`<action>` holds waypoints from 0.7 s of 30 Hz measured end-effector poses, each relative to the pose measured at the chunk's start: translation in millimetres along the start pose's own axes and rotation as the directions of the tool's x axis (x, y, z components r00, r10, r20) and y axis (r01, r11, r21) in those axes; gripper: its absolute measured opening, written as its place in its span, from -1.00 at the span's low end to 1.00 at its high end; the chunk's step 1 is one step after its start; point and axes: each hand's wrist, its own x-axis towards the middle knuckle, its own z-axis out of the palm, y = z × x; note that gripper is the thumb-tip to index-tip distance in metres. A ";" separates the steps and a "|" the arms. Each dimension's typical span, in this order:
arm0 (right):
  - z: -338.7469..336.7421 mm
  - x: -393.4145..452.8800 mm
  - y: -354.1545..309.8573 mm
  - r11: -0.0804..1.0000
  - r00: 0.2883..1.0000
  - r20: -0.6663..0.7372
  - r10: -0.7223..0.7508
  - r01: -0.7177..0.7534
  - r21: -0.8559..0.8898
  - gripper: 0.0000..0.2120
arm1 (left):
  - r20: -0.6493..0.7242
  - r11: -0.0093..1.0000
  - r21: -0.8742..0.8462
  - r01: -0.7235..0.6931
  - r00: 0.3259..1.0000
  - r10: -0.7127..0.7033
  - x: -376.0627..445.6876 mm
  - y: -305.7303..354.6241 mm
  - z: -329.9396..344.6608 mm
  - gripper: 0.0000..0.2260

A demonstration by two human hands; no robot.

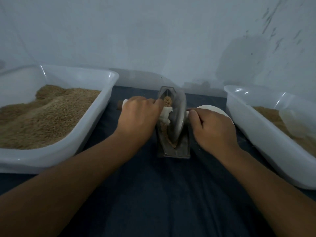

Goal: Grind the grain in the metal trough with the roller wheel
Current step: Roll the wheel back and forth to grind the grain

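Between two white tubs of grain, on dark cloth: metal trough (176, 147) lengthwise, grain (167, 100) heaped at its far end, roller wheel (178, 115) upright in the groove. Left hand (138, 117) curled tight round the cloth-wrapped axle handle (165, 115), wooden end poking out beyond; right hand (213, 129) likewise closed round the opposite handle. Behind that hand, a white bowl (215, 109); left tub (95, 127) and right tub (253, 124) both holding grain.

Narrow metal trough (172, 147) on dark cloth, tan grain (167, 100) inside, grey roller wheel (178, 115) upright
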 end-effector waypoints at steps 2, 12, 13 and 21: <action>2.9 3.4 -0.9 1.000 1.000 -0.018 -0.013 0.013 -0.015 -0.50 | 0.007 1.000 -0.026 0.004 1.000 -0.004 -0.1 -1.6 8.1 -0.77; 47.1 71.0 19.1 0.988 0.993 0.107 -0.054 0.068 -0.139 -0.50 | 0.025 0.996 0.052 0.078 0.997 -0.079 34.5 -9.8 56.9 -0.88; 50.3 75.6 21.4 0.988 0.992 0.114 -0.055 0.071 -0.138 -0.52 | 0.026 0.994 0.085 0.074 0.997 -0.076 40.2 -10.0 60.0 -0.89; 60.9 114.7 32.5 0.987 0.932 0.340 0.125 -0.082 -0.139 -0.58 | 0.060 0.994 0.100 0.042 0.997 -0.048 84.4 -11.7 73.9 -0.91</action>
